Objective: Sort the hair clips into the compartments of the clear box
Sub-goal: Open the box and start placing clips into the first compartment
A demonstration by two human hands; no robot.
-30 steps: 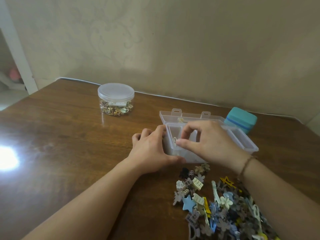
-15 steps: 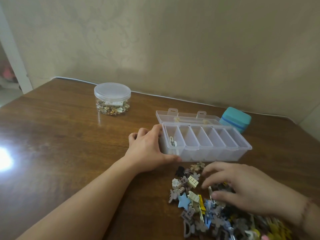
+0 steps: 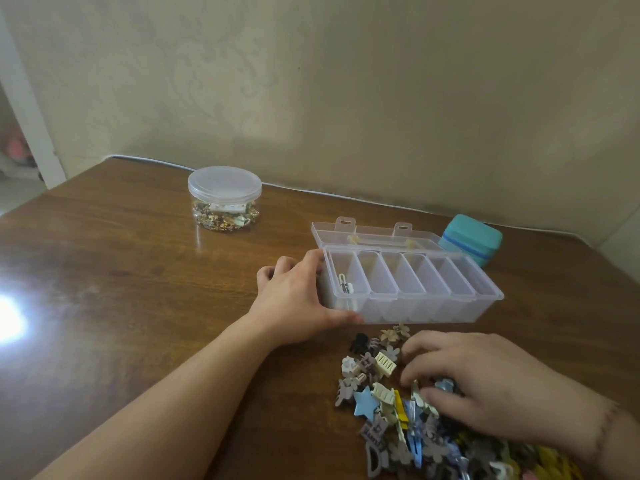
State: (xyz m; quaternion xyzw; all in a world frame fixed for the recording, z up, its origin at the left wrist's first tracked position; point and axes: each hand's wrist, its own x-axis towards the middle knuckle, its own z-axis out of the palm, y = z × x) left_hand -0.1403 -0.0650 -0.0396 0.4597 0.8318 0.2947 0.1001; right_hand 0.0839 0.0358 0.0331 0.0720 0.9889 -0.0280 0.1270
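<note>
The clear box (image 3: pixel 429 311) stands open on the brown table, its lid (image 3: pixel 374 234) folded back behind it. It has several narrow compartments side by side. One small clip (image 3: pixel 345 287) lies in the leftmost compartment; the others look bare. My left hand (image 3: pixel 296 299) grips the box's left end, thumb on the front wall. In front of the box lies a mixed pile of hair clips (image 3: pixel 388 403) in cream, blue, grey and yellow. My right hand (image 3: pixel 485 386) rests palm down on the pile, fingers curled over the clips; what the fingertips hold is hidden.
A round clear jar (image 3: pixel 224 197) with a lid and small trinkets inside stands at the back left. A teal case (image 3: pixel 472 239) sits behind the box's right end. The wall runs along the table's far edge. A bright glare spot marks the table's left side.
My right hand left the box's leftmost compartment, where a clip now lies, and came down onto the clip pile. My left hand stays on the box's left end.
</note>
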